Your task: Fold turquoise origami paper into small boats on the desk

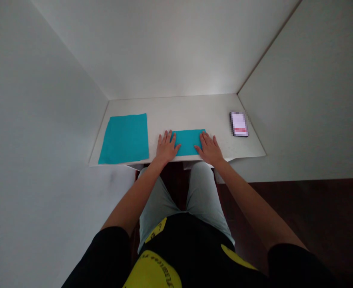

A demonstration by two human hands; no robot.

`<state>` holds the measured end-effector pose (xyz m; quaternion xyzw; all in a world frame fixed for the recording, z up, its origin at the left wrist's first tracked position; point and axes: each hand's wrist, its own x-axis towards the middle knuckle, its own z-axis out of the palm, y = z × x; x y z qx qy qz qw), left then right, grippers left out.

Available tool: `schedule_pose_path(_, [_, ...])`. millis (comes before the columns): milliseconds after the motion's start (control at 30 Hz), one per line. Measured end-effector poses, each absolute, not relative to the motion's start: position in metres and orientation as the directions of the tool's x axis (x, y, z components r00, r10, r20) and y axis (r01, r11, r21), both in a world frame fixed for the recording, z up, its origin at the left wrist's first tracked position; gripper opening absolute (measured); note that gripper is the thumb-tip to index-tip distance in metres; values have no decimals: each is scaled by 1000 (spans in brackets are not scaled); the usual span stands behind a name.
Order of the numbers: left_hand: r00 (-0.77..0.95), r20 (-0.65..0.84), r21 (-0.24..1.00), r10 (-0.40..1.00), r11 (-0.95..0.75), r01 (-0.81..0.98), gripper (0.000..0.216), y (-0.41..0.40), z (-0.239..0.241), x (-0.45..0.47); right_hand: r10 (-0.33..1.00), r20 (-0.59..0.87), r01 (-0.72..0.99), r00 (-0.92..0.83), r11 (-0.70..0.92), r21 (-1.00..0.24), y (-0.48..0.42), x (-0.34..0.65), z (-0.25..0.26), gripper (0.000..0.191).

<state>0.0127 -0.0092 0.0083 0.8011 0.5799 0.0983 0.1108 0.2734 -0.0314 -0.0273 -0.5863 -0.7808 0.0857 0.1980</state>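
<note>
A small turquoise rectangle of cloth or paper [188, 142], seemingly folded, lies flat near the front edge of the white table. My left hand [166, 147] rests on its left end, palm down with the fingers spread. On the opposite end, my right hand [209, 148] lies flat with its fingers stretched out and the thumb apart. Left of my hands sits a larger turquoise sheet [124, 139] of the same colour, spread flat and reaching the front edge. Whether it is one layer or a stack, I cannot tell.
A phone [239, 124] with a lit, blurred screen lies at the right end of the white table [176, 110]. White walls close in the table at the back, left and right. My knees are below its front edge.
</note>
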Motion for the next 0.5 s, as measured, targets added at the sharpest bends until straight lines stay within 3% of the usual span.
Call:
schedule_pose_path(133, [338,112,296,934,-357,886,55,-22,16,25,939,273,888,-211,300,-348,-69,258,-23,86])
schedule_pose_path(267, [390,89,319,916,-397,861,57,-41,10,34,940,240,894,-244,314,-321,-94,254,-16,99])
schedule_pose_path(400, [477,56,284,877,-472,834,73,-47,6,25,944,189,885,-271,322,-337,-102,259,-14,97])
schedule_pose_path(500, [544,25,247,839,-533,810,102,-51,9,15,939,189,884,-286,335,-327,-105,263,-13,94])
